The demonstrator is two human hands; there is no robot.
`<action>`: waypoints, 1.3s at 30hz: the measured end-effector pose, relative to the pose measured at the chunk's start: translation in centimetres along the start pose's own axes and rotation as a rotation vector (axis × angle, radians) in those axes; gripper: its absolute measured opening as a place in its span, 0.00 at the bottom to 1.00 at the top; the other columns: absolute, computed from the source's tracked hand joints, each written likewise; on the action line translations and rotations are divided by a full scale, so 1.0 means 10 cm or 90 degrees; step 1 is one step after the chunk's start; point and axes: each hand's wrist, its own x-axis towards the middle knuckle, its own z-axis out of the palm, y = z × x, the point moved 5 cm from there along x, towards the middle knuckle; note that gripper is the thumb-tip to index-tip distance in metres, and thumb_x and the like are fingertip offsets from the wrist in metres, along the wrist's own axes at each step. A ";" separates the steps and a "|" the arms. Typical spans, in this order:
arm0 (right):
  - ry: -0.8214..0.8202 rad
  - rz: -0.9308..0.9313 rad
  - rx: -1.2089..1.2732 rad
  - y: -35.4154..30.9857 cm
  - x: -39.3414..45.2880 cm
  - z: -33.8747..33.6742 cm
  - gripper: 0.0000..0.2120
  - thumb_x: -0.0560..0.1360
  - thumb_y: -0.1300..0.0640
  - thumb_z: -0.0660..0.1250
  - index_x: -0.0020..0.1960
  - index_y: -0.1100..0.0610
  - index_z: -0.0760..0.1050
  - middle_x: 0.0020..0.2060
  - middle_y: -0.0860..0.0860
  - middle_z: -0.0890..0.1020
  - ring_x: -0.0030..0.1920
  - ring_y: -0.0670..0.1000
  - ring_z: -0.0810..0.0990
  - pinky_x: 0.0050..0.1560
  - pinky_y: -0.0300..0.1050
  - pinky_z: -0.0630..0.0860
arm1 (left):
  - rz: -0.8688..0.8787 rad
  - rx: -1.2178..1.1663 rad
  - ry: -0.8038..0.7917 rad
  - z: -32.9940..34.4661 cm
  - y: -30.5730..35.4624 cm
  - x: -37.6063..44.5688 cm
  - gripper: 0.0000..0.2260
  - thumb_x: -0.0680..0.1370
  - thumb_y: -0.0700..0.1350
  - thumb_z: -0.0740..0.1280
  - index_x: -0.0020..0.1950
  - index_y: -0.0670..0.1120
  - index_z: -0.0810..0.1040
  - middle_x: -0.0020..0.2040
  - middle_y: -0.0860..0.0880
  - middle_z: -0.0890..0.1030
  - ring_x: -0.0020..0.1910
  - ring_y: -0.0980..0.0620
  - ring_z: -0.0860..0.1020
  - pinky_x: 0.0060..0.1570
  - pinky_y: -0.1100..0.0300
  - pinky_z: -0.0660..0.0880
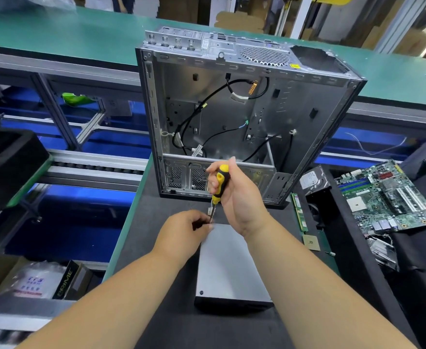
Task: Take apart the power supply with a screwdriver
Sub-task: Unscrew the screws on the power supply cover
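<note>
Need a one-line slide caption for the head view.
Right hand drives a yellow-handled screwdriver into the power supply's far corner; left hand steadies it.

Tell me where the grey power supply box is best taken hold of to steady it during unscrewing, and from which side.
Probably by its two long side edges near the near end, coming from above. The power supply lies flat on the dark mat, its top bare, so the sides stay reachable. The far corner is taken: the screwdriver in the right hand points there, with the left hand beside its shaft.
</note>
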 end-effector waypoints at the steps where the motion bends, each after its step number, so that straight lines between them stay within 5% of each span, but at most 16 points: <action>1: 0.007 0.002 -0.017 0.00 0.01 -0.01 0.09 0.80 0.51 0.59 0.46 0.55 0.72 0.33 0.49 0.71 0.35 0.48 0.68 0.42 0.40 0.69 | 0.001 0.000 0.001 0.00 0.00 0.00 0.07 0.74 0.51 0.74 0.42 0.63 0.79 0.40 0.62 0.82 0.42 0.65 0.79 0.39 0.74 0.70; 6: 0.010 -0.023 -0.041 0.02 0.00 -0.08 0.08 0.76 0.51 0.62 0.49 0.55 0.68 0.37 0.49 0.75 0.39 0.49 0.72 0.43 0.39 0.73 | 0.006 0.006 0.000 0.01 -0.03 0.02 0.06 0.74 0.52 0.74 0.42 0.63 0.79 0.40 0.62 0.82 0.43 0.67 0.78 0.38 0.75 0.70; 12: 0.008 -0.007 0.009 0.05 0.01 -0.11 0.12 0.76 0.51 0.61 0.49 0.59 0.75 0.39 0.50 0.77 0.39 0.49 0.76 0.51 0.48 0.70 | 0.006 0.013 -0.002 0.01 -0.04 0.02 0.07 0.74 0.51 0.74 0.42 0.63 0.79 0.40 0.62 0.82 0.42 0.68 0.77 0.38 0.74 0.69; 20: -0.001 -0.027 0.011 0.02 0.01 -0.03 0.17 0.82 0.49 0.53 0.48 0.61 0.73 0.32 0.50 0.69 0.34 0.48 0.66 0.41 0.41 0.66 | 0.017 0.040 -0.007 0.01 0.00 0.02 0.06 0.75 0.52 0.73 0.42 0.63 0.78 0.40 0.62 0.81 0.42 0.64 0.78 0.40 0.70 0.71; 25: 0.045 -0.049 -0.066 0.04 -0.02 -0.02 0.08 0.83 0.55 0.58 0.46 0.57 0.66 0.34 0.49 0.72 0.36 0.49 0.69 0.44 0.42 0.68 | 0.023 0.045 -0.006 0.00 0.00 0.02 0.05 0.75 0.52 0.72 0.43 0.61 0.78 0.40 0.61 0.81 0.42 0.63 0.78 0.40 0.71 0.71; 30: 0.070 -0.016 -0.060 0.02 -0.03 -0.12 0.09 0.85 0.55 0.57 0.48 0.56 0.72 0.38 0.48 0.76 0.40 0.49 0.74 0.49 0.46 0.70 | 0.019 0.044 -0.006 0.01 -0.01 0.02 0.03 0.75 0.52 0.72 0.45 0.61 0.79 0.41 0.61 0.80 0.43 0.63 0.78 0.40 0.69 0.71; 34: 0.083 -0.037 -0.242 -0.05 -0.06 -0.14 0.12 0.81 0.48 0.57 0.46 0.47 0.78 0.38 0.46 0.77 0.41 0.45 0.76 0.40 0.33 0.74 | 0.009 0.048 -0.005 0.01 -0.01 0.01 0.02 0.75 0.53 0.72 0.47 0.60 0.80 0.41 0.62 0.80 0.43 0.64 0.77 0.39 0.72 0.69; 39: 0.054 -0.096 -0.540 -0.17 -0.12 -0.14 0.07 0.79 0.50 0.65 0.47 0.53 0.72 0.46 0.54 0.77 0.47 0.58 0.79 0.52 0.60 0.78 | 0.009 0.052 -0.018 -0.02 0.03 0.02 0.04 0.75 0.52 0.73 0.43 0.60 0.78 0.40 0.60 0.80 0.42 0.64 0.77 0.36 0.72 0.67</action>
